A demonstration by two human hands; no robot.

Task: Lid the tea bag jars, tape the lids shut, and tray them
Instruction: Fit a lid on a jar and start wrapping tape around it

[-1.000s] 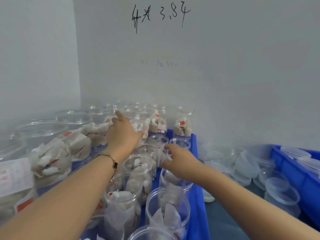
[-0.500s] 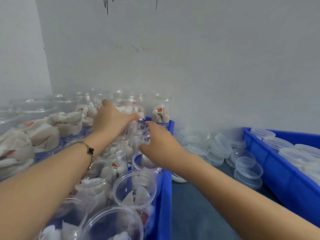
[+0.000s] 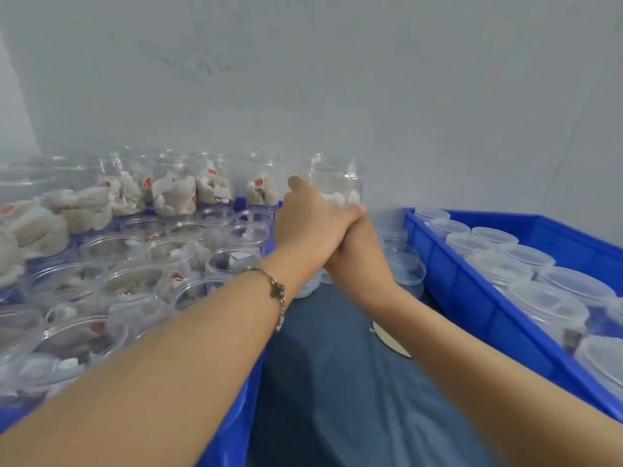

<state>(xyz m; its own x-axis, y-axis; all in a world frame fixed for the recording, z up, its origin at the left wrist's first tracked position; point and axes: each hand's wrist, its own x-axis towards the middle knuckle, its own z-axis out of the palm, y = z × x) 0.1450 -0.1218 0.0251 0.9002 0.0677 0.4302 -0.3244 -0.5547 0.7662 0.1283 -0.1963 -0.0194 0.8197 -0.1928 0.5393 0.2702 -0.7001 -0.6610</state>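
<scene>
Left hand (image 3: 308,224) grips a clear jar (image 3: 337,183); right hand (image 3: 357,254) touches it.

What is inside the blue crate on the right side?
The blue crate holds clear jars with lids already on, in rows. What the jars contain is too blurred to tell, and the crate's floor is covered by them. The near end runs out of view.

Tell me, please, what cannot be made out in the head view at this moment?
- Right hand: its fingers are hidden behind the left hand, so its grip is unclear.
- Clear jar beyond the hands: motion blur and the hands hide whether it is held or lidded.
- Pale disc on the cloth: half covered by the right forearm.
- Right blue bin: cut off by the frame edge.
</scene>
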